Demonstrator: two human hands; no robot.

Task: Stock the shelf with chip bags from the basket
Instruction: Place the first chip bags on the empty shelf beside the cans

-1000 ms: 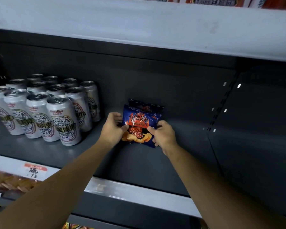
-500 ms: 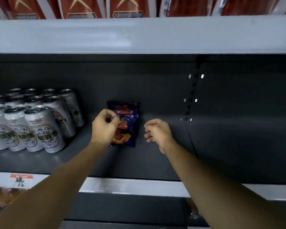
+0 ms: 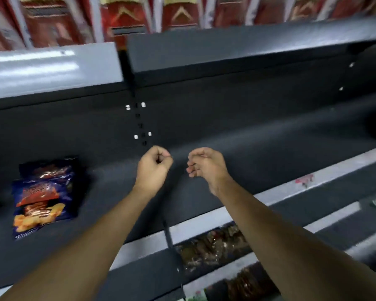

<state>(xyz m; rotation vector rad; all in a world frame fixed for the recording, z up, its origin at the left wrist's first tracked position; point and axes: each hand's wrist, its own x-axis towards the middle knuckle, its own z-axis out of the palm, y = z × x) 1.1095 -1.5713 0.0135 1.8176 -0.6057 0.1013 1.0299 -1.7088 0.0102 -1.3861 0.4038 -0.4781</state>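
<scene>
Fetching more stock: judged to be the step in hand. One placement looks finished and both hands are empty, so the next packet must come from the basket, which is out of view.
chip bag (image 3: 44, 198): blue packet with orange chips printed low on its face. It sits upright on the shelf at far left, face toward the camera. A second dark packet (image 3: 49, 167) seems to stand just behind it, but blur leaves that uncertain.
shelf (image 3: 258, 170): dark grey deck, bare to the right of the chip bag.
left hand (image 3: 154, 168): curled into a fist with thumb against forefinger, holding nothing. It is above the middle of the shelf.
right hand (image 3: 206, 165): fingers loosely curled, palm empty. It is just beside the left hand and not touching it.
bag relative to hands: well to the left of both and nearer the left hand, with no contact.
method, advised: take each new packet by its top seam or side edges, not its belly, to spare the chips. Stand it face out just to the right of the chip bag with fronts in line, and steady it before letting go.
risk: light, air-filled packets are likely to slide or tip on the smooth deck.
other stock: red packs (image 3: 122, 20) on the shelf above; brown packets (image 3: 213, 246) on the one below.
</scene>
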